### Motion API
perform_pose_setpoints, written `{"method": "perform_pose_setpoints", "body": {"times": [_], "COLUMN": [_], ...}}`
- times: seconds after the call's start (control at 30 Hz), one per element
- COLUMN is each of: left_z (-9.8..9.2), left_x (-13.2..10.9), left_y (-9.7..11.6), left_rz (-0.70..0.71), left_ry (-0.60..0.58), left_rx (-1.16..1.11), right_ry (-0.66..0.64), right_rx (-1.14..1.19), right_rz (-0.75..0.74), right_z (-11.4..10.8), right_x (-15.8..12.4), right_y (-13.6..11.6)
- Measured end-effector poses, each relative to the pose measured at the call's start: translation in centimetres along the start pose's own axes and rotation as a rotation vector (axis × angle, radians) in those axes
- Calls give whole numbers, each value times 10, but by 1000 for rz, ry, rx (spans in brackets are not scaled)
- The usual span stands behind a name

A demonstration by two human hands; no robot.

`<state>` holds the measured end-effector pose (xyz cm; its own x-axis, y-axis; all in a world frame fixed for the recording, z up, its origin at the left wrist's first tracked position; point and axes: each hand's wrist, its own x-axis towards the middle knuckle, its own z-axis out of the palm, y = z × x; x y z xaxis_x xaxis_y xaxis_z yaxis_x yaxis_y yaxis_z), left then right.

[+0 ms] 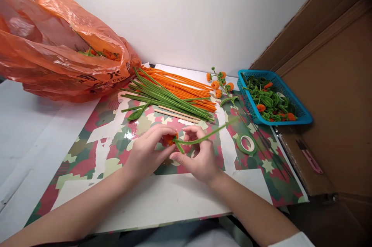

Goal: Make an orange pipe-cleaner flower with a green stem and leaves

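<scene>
The left hand [148, 148], at the centre of the frame, curls its fingers and thumb around an orange flower head [171, 138]. Just right of it, the right hand [203, 158] is half open, thumb and fingers apart; a green stem [209, 136] runs from the flower head past its fingers toward the upper right, and I cannot tell whether they grip it. A band of patterned mat [116, 154] separates the hands from the pale wooden sticks [177, 114] above. Beyond lie green pipe cleaners [165, 94] across orange ones, near the white wall [197, 14]. An orange plastic bag [72, 57] crowds the upper left; a blue basket [303, 117] borders the cardboard [343, 84] at right. Green tape [240, 144] lies apart from the right hand. At lower centre, white surface [168, 196] stretches between the forearms toward the mat's near edge.
</scene>
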<state>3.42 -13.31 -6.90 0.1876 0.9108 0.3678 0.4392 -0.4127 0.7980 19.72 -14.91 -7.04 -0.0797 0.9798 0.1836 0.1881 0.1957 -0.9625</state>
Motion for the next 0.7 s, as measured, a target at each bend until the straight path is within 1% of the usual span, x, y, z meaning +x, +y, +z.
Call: {"method": "perform_pose_setpoints", "body": {"times": [0.07,0.13,0.2,0.33,0.5,0.57,0.7], "left_z": [1,1,-1,-5,-6,-4,-2], "left_x": [-1,-2,-1,3,4,3,1], "left_y": [0,0,0,0,2,2,0], "left_rz": [47,52,-5,-146,-246,-271,-285], "left_ry": [25,18,-15,-61,-99,-112,-161], "left_rx": [17,-16,-90,-288,-399,-428,-515], "right_ry": [-5,-19,-39,-69,-126,-123,-61], "right_rx": [27,50,69,103,42,24,51], "right_rz": [20,27,5,-93,-106,-128,-147], "right_z": [3,5,3,-4,-8,-8,-8], "right_x": [-3,-3,-1,8,10,9,10], "right_y": [-1,-1,0,5,5,3,0]}}
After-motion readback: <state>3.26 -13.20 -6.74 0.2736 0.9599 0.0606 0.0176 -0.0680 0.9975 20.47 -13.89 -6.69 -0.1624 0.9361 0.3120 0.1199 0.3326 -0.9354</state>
